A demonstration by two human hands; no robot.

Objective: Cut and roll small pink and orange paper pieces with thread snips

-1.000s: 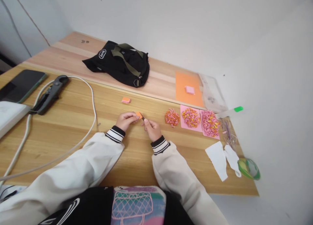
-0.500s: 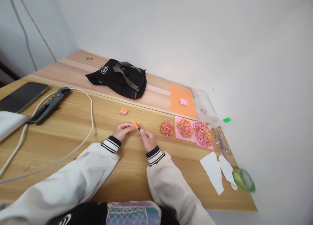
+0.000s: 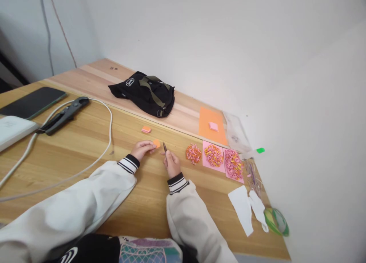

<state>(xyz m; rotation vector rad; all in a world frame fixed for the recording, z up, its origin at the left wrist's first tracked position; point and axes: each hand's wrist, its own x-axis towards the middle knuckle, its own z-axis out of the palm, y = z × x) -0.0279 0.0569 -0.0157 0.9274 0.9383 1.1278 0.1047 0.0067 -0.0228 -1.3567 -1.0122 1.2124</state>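
Observation:
My left hand (image 3: 143,150) pinches a small orange paper square (image 3: 156,143) between thumb and fingers. Just to its right, my right hand (image 3: 172,163) is closed on a pair of dark pointed tweezers (image 3: 164,147), tips pointing away from me. A gap separates the tweezers from the orange square. Beyond my left hand lies a small stack of orange and pink paper pieces (image 3: 146,129). To the right of my right hand is a loose pile of small orange and pink rolled bits (image 3: 193,154).
Two more heaps of bits lie on pink sheets (image 3: 213,168), near an orange sheet (image 3: 204,120) bearing a pink stack (image 3: 213,126). White paper pieces (image 3: 241,209) and green tape (image 3: 276,221) lie right. A black bag (image 3: 145,95) sits behind; a phone (image 3: 34,101) and cable (image 3: 110,133) are left.
The tweezers have come away from the orange square and now point up beside it. My left hand still holds the square. The whole view has shifted slightly.

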